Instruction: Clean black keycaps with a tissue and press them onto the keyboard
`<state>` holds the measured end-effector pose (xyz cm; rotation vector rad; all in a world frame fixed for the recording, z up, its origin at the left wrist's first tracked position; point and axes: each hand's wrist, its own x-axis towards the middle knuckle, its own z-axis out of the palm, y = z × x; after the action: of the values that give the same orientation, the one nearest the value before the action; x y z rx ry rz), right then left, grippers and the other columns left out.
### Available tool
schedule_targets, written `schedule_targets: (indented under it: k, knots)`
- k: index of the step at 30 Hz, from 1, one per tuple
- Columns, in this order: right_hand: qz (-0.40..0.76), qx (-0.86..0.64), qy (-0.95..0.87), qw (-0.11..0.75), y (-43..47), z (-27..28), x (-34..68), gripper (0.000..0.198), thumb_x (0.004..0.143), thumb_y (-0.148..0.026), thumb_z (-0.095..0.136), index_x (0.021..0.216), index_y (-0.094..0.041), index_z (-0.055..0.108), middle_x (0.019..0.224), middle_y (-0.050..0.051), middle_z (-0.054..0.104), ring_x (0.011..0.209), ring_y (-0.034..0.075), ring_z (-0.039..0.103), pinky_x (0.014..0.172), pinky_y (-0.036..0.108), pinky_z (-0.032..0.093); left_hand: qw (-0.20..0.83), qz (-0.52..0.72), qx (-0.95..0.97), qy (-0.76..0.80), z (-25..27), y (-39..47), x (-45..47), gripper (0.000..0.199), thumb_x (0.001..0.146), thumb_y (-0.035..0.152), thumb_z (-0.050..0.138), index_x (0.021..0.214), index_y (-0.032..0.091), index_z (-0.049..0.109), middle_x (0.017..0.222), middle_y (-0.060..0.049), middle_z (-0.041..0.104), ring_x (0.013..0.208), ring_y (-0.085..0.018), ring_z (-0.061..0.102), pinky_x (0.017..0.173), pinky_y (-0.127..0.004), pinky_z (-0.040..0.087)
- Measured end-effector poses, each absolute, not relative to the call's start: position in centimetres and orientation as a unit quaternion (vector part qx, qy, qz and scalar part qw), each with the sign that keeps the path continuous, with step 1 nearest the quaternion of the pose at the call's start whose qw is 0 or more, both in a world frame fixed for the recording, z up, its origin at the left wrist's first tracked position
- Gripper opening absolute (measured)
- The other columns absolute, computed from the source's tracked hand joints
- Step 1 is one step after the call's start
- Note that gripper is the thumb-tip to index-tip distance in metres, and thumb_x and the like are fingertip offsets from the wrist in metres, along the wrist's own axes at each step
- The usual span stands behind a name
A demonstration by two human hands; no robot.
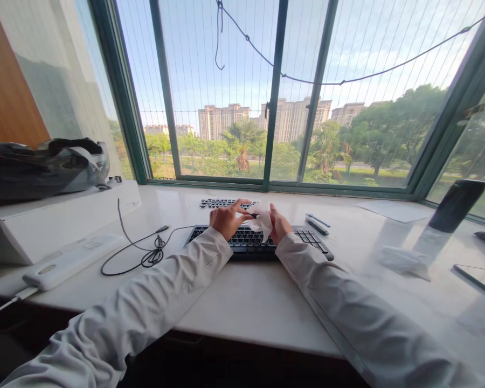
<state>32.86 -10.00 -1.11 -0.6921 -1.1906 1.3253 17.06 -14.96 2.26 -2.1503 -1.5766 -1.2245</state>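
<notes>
Clock hours run from the keyboard's middle, twelve pointing away from me. The near edge of the white table (pixel 234 302) crosses at six, and a strip of its top runs between that edge and the keyboard (pixel 250 251). My one keyboard lies below both hands, and my sleeves cross its front side.

My left hand (pixel 225 221), toward eleven, pinches one small black piece (pixel 254 215) between thumb and fingertips; the piece is too small for me to name. It sits at the right of those fingertips, against one white tissue (pixel 262 222). My right hand (pixel 280 225), toward one, grips the tissue, which hangs between my hands above the keyboard.

At nine lies one coiled cord (pixel 153 256), and past it one power strip (pixel 73 261). At three, a stretch of table separates the keyboard from one clear bag (pixel 404 262); one tablet (pixel 479 281) lies beyond, toward four. Two pens (pixel 317 223) lie side by side at two, just beside the keyboard.

Loose keys (pixel 222 203) lie in rows at eleven, too small to count. One box (pixel 64 223) stands at ten. Farther at two are one paper (pixel 392 210) and one dark cylinder (pixel 456 206). The window frame (pixel 331 188) bounds the far edge at twelve.
</notes>
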Motion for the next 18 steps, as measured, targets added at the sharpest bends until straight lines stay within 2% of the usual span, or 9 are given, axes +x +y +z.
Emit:
schedule_targets:
  k: [2, 6, 11, 18]
  knots:
    - [0.584, -0.292, -0.492, 0.576, -9.9, -1.3, 32.9, 0.052, 0.067, -0.061, 0.062, 0.086, -0.014, 0.07, 0.092, 0.011, 0.07, 0.078, 0.022, 0.065, 0.069, 0.032, 0.05, 0.101, -0.408, -0.73, -0.538, 2.3, -15.0, 17.0, 0.042, 0.075, 0.052, 0.061, 0.114, 0.037, 0.056, 0.089, 0.008, 0.072, 0.085, -0.017, 0.066, 0.071, -0.025, 0.041]
    - [0.533, -0.305, -0.555, 0.561, -10.3, -1.4, 33.0, 0.047, 0.06, -0.047, 0.074, 0.094, -0.016, 0.071, 0.092, 0.007, 0.071, 0.08, 0.02, 0.064, 0.075, 0.032, 0.048, 0.099, -0.422, -0.73, -0.528, 2.5, -15.2, 17.0, 0.04, 0.077, 0.049, 0.06, 0.115, 0.036, 0.055, 0.09, 0.008, 0.072, 0.083, -0.016, 0.065, 0.071, -0.025, 0.041]
    - [0.486, -0.289, -0.628, 0.535, -11.2, -0.8, 33.3, 0.048, 0.062, -0.047, 0.072, 0.1, -0.018, 0.07, 0.098, 0.006, 0.07, 0.089, 0.02, 0.062, 0.082, 0.033, 0.046, 0.093, -0.425, -0.747, -0.503, 2.4, -15.1, 17.1, 0.036, 0.08, 0.037, 0.062, 0.115, 0.033, 0.055, 0.094, 0.005, 0.07, 0.079, -0.016, 0.064, 0.068, -0.025, 0.042]
    - [0.439, -0.346, -0.625, 0.546, -11.5, -0.3, 33.6, 0.048, 0.055, -0.048, 0.076, 0.091, -0.016, 0.073, 0.085, 0.006, 0.071, 0.078, 0.02, 0.063, 0.073, 0.031, 0.049, 0.097, -0.437, -0.747, -0.491, 2.2, -15.1, 17.3, 0.035, 0.08, 0.031, 0.062, 0.115, 0.032, 0.055, 0.096, 0.005, 0.069, 0.083, -0.015, 0.063, 0.068, -0.024, 0.041]
